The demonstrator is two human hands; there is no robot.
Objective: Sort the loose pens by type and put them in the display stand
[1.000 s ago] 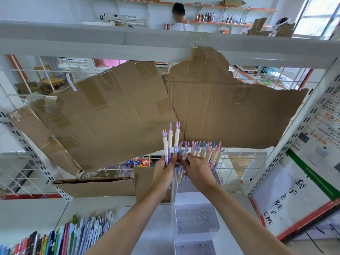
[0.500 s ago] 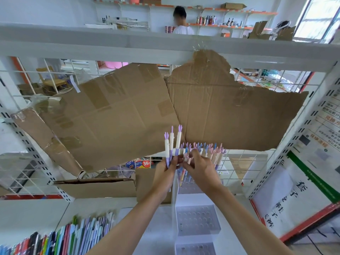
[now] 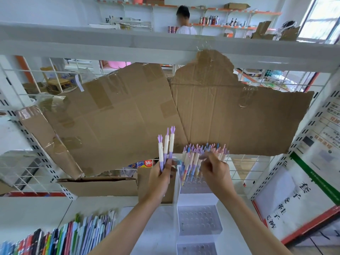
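Observation:
My left hand (image 3: 161, 176) grips three cream pens with purple tips and purple lower barrels (image 3: 166, 146), held upright. To its right a cluster of similar pens (image 3: 195, 159) with purple, blue and pink tops stands in the top tier of a clear stepped display stand (image 3: 199, 219). My right hand (image 3: 215, 173) is at that cluster with fingers curled among the pen tops; whether it pinches one is hidden. The stand's lower tiers show rows of bare holes.
Two torn cardboard sheets (image 3: 230, 115) hang on the wire-grid shelf back behind the pens. A brown box (image 3: 99, 186) lies at left on the white shelf. Colourful stationery (image 3: 60, 238) is packed at the lower left. A printed poster (image 3: 301, 192) leans at right. A person stands far behind.
My hands have drawn apart: the left, with its three pens, stays left while the right shifted rightward along the cluster in the stand.

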